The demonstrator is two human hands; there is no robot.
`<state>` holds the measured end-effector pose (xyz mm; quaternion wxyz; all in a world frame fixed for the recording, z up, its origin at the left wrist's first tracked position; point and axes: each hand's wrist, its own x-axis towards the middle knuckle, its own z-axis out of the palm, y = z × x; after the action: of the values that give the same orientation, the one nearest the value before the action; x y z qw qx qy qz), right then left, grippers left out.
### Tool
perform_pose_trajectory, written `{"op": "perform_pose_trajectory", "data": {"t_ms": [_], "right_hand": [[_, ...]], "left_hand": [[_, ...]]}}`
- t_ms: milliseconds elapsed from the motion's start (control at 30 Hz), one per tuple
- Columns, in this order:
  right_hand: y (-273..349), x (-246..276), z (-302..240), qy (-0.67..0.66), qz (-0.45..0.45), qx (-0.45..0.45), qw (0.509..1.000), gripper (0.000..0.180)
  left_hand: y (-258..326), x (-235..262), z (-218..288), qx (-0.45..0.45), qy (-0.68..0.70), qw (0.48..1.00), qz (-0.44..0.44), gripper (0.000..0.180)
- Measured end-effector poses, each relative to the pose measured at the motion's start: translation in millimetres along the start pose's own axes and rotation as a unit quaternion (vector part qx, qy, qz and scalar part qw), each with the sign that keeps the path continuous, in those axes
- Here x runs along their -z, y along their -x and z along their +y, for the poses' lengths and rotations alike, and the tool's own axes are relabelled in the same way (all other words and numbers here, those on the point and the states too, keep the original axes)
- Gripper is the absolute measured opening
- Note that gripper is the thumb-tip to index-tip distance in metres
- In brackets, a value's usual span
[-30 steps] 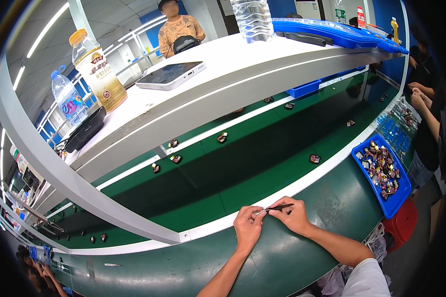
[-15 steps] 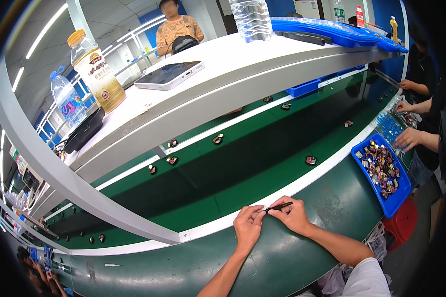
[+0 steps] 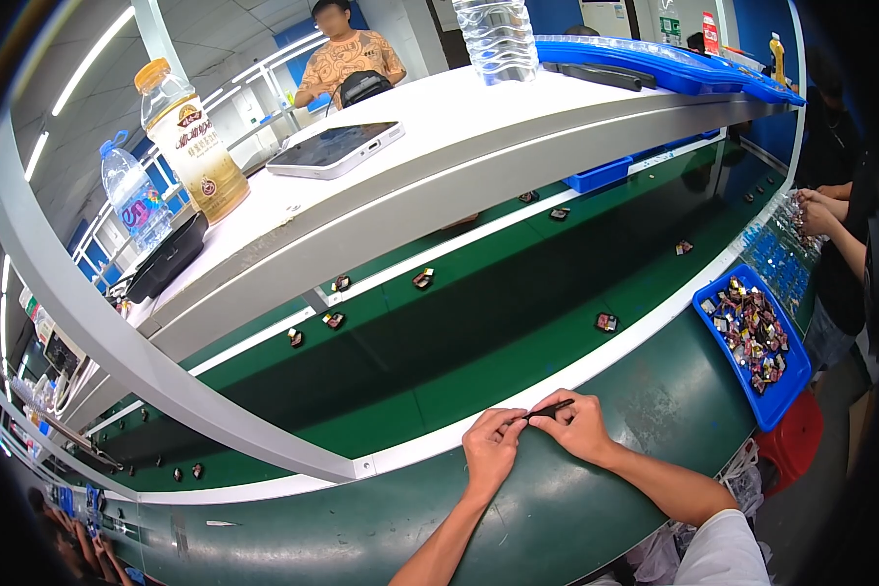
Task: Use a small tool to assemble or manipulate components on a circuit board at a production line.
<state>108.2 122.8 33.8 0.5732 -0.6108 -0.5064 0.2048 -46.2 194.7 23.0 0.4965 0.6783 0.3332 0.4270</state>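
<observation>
Head view shows us the long green conveyor belt (image 3: 518,332) running left to right beyond a white rail (image 3: 596,366), with a blue tray (image 3: 786,396) of small parts near on the right. Our left hand (image 3: 490,451) and right hand (image 3: 578,430) meet on the near green ledge (image 3: 654,420), fingertips pinched on a thin dark tool (image 3: 549,410) and something too small to identify. We judge it best to keep both wrists braced on the ledge, hold the pinch light and work close to the rail.
</observation>
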Motion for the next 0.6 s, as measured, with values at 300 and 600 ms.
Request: {"op": "perform_pose_trajectory", "data": {"t_ms": [300, 600], "right_hand": [[-0.1, 0.6, -3.6, -0.002, -0.011, -0.002, 1.0, 0.016], [0.4, -1.7, 3.3, -0.043, -0.017, -0.005, 0.999, 0.014]], "left_hand": [[-0.6, 0.1, 3.4, -0.014, 0.002, 1.0, -0.009, 0.014], [-0.9, 0.0, 0.9, -0.03, -0.008, 0.999, -0.015, 0.015]]}}
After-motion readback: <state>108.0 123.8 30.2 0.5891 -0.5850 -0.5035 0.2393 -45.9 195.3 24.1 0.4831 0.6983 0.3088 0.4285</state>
